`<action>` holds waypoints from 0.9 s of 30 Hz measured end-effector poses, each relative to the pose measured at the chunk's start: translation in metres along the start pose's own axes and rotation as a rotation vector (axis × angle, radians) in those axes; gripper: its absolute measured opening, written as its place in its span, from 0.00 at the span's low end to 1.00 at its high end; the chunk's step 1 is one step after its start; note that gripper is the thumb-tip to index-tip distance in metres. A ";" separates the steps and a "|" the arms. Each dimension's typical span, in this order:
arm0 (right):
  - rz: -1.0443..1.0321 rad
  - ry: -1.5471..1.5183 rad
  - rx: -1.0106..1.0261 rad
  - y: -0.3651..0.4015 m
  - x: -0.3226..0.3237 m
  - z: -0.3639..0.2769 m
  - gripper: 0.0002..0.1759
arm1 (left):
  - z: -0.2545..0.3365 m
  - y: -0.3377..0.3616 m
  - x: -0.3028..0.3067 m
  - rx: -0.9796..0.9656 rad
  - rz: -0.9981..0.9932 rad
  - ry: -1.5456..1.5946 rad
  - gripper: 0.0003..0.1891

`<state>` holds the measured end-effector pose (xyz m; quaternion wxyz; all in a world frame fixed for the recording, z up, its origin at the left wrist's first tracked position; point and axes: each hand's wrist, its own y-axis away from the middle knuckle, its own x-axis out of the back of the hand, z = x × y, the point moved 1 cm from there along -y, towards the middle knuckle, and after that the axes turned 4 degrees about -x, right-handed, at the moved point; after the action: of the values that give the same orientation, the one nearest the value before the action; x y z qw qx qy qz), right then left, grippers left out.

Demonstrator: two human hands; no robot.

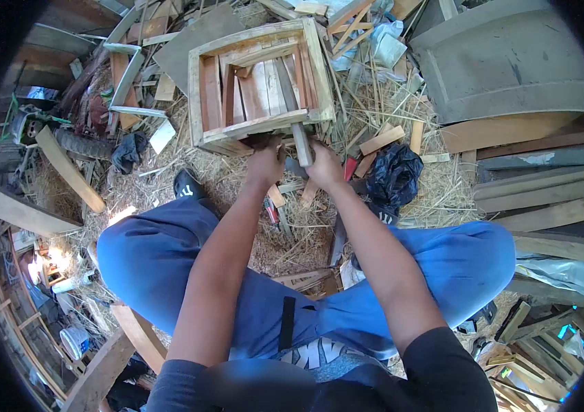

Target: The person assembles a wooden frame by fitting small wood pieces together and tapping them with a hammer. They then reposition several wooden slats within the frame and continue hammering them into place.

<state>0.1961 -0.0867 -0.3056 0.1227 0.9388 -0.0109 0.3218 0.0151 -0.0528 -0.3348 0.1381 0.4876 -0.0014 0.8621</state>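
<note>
A box-like wooden frame point(199, 89), with a smaller frame and slats inside it, stands tilted on the straw in front of me. A narrow wooden bar point(300, 141) runs from inside it over its near edge toward me. My right hand point(325, 165) is closed at the near end of this bar, its fingers partly hidden. Under the frame's near edge, beside the bar, is my left hand point(266, 165); its fingers are hidden. A dark grey piece shows between the hands, too obscured to name. Below the left hand lies a red and grey tool point(271, 211).
Straw and wood offcuts point(382, 139) cover the ground. A black plastic bag point(395, 175) lies right of my hands, another dark bag point(129, 152) to the left. Stacked boards point(539, 189) and a large grey panel point(511, 65) stand at the right. A curved plank point(69, 168) leans at left.
</note>
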 end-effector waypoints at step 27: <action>0.064 -0.349 -0.244 -0.081 -0.107 0.063 0.27 | -0.091 -0.068 -0.071 -0.045 -0.271 -0.239 0.21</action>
<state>0.1569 -0.0293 -0.4364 0.2214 0.9576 -0.1008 0.1542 -0.0110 0.0082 -0.4514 0.2625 0.5793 0.0286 0.7711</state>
